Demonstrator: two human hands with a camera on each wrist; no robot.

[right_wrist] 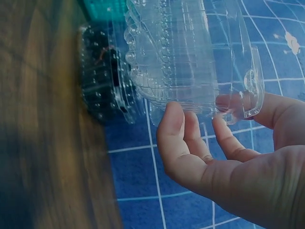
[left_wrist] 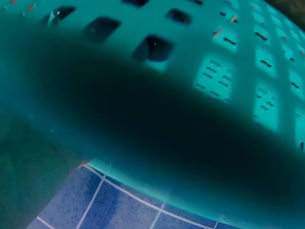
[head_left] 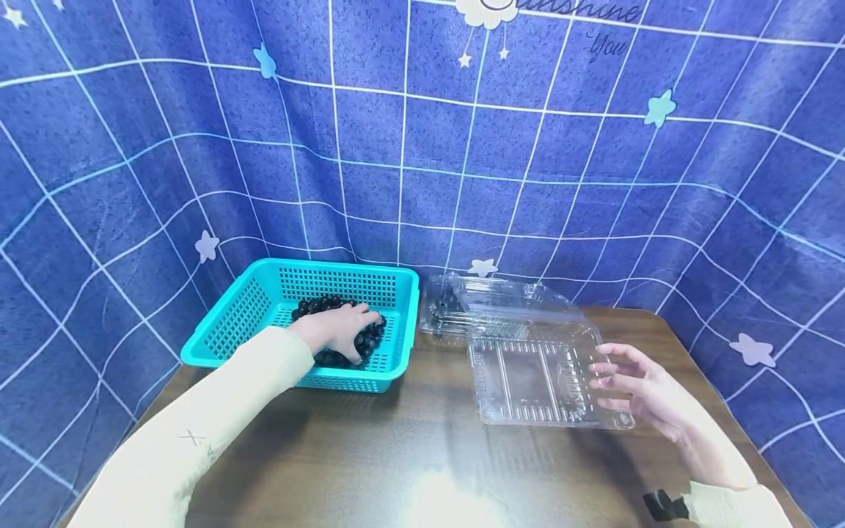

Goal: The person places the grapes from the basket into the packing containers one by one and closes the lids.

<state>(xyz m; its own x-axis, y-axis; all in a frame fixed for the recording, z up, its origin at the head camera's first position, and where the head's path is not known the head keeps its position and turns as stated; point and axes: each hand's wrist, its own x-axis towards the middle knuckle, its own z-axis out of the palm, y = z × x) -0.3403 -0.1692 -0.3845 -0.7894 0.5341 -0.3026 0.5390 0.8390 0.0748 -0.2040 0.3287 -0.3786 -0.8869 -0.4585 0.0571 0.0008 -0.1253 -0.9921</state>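
Note:
My left hand [head_left: 338,330] reaches over the near rim of a turquoise plastic basket [head_left: 224,312]. Its fingers and thumb are curled around dark grapes [head_left: 370,339] lying on the basket's slotted floor. In the left wrist view, the turquoise basket wall [left_wrist: 248,62] fills most of the picture and hides the fingers. A clear plastic clamshell box [head_left: 528,378] is tilted at the right, its lid folded back. With bent fingers, my right hand [head_left: 643,389] holds the box's right edge; in the right wrist view one finger shows through the clear plastic.
Behind the clear box, a second clear box [head_left: 439,312] with dark contents stands against the curtain. A blue checked curtain [head_left: 502,183] closes off the back and sides. The brown wooden table [head_left: 370,455] reflects bright light near the front.

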